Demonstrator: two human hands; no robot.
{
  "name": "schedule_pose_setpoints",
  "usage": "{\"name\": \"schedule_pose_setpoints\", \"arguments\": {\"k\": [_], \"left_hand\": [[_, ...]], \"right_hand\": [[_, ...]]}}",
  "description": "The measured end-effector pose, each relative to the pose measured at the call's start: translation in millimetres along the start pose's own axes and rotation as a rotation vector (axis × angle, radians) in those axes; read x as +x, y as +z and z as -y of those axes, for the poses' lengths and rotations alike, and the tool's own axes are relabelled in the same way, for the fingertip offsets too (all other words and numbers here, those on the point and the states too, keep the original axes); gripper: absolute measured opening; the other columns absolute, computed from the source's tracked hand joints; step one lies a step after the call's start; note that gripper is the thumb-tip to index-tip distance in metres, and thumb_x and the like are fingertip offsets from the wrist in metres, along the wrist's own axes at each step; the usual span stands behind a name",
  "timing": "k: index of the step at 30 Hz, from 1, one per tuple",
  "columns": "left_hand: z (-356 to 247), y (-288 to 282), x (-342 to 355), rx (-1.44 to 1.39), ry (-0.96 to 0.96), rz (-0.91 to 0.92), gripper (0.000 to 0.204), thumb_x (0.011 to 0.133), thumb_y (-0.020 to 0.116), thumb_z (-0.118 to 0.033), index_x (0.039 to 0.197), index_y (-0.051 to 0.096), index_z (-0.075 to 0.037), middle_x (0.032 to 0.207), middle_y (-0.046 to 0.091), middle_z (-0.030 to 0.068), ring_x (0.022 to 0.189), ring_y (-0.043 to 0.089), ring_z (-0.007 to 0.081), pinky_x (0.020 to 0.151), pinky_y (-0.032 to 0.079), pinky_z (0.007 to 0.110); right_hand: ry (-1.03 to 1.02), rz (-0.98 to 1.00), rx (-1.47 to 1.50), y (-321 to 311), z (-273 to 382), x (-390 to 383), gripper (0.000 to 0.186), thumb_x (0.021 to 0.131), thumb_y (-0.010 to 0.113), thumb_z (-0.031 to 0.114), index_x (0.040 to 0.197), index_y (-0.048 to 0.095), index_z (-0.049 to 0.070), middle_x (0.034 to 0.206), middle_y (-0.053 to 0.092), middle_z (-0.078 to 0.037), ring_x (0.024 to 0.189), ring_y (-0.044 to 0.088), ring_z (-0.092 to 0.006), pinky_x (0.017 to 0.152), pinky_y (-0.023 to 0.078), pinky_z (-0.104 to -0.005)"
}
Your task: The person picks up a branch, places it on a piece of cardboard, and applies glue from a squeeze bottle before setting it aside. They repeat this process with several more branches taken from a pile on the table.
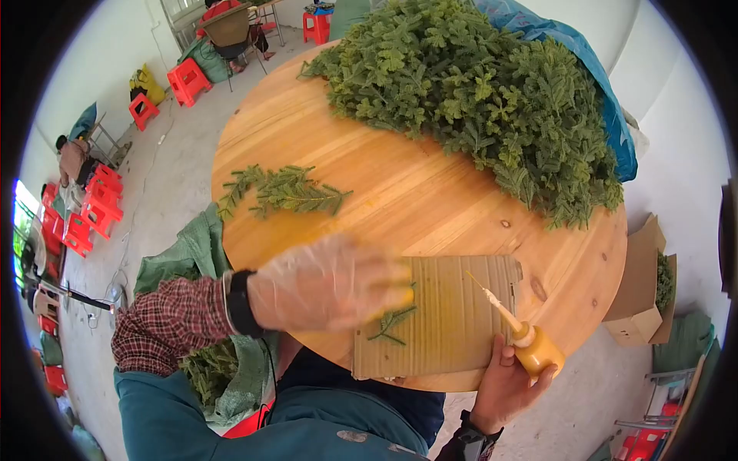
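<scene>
My left hand point(330, 280), in a thin clear plastic glove, reaches over the cardboard sheet point(453, 307) at the table's near edge. Its fingers are smeared by motion and partly hide a small green fir sprig point(393, 323) beneath them, so I cannot tell whether they hold it. At the cardboard's right side, my right hand point(507, 388) is closed around a yellow squeeze bottle point(536, 352). The bottle leans left, and its long thin nozzle points over the cardboard. A few loose fir sprigs point(288, 190) lie farther off on the left of the table.
A big heap of fir sprigs point(477, 100) covers the far right of the round wooden table point(384, 184), by a blue plastic bag point(607, 92). An open cardboard box point(638, 292) stands right; a green woven sack point(188, 250) stands left. Red stools point(187, 82) and people sit beyond.
</scene>
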State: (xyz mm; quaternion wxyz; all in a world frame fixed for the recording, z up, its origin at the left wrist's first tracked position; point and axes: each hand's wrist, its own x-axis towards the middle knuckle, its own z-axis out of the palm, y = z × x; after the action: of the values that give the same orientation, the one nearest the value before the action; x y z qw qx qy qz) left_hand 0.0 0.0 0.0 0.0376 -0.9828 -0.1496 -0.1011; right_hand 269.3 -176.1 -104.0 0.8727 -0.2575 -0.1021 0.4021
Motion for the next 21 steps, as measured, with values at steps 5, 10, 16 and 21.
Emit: {"name": "schedule_pose_setpoints", "arguments": {"k": [5,10,16,21], "left_hand": [[-23.3,21.1,-10.4,0.075,0.092,0.07,0.042,0.086,0.062,-0.024,0.126,0.059,-0.01,0.119,0.062,0.0082,0.108,0.06,0.0232,0.084,0.049,0.037],[-39.9,22.3,-6.9,-0.026,-0.089,0.124,0.044,0.087,0.062,-0.026,0.127,0.059,-0.009,0.118,0.062,0.0073,0.096,0.062,0.0231,0.078,0.049,0.037],[-53.9,19.0,-7.6,-0.123,-0.168,0.078,0.042,0.089,0.058,-0.025,0.128,0.058,-0.009,0.108,0.064,0.0109,0.089,0.063,0.0226,0.074,0.048,0.037],[-37.5,7.5,-12.7,-0.156,-0.262,0.014,0.048,0.084,0.069,-0.028,0.13,0.059,-0.014,0.123,0.06,0.008,0.101,0.062,0.0259,0.079,0.048,0.04]], "right_hand": [[-0.069,-0.003,-0.108,14.5,-7.3,0.3,0.058,0.095,0.059,0.047,0.134,0.047,0.006,0.128,0.058,-0.015,0.106,0.059,-0.0271,0.102,0.044,-0.0456],[-0.12,0.067,-0.235,20.9,-10.8,-2.5,0.057,0.096,0.057,0.046,0.133,0.047,0.005,0.128,0.057,-0.016,0.109,0.059,-0.0286,0.092,0.048,-0.0416],[-0.162,0.074,-0.331,21.7,-10.4,-8.3,0.059,0.097,0.055,0.046,0.135,0.045,0.003,0.13,0.056,-0.017,0.113,0.058,-0.0298,0.083,0.052,-0.0382],[-0.21,0.071,-0.37,18.9,-3.6,-14.2,0.061,0.097,0.054,0.047,0.137,0.043,0.002,0.131,0.055,-0.018,0.114,0.058,-0.0309,0.08,0.053,-0.0377]]}}
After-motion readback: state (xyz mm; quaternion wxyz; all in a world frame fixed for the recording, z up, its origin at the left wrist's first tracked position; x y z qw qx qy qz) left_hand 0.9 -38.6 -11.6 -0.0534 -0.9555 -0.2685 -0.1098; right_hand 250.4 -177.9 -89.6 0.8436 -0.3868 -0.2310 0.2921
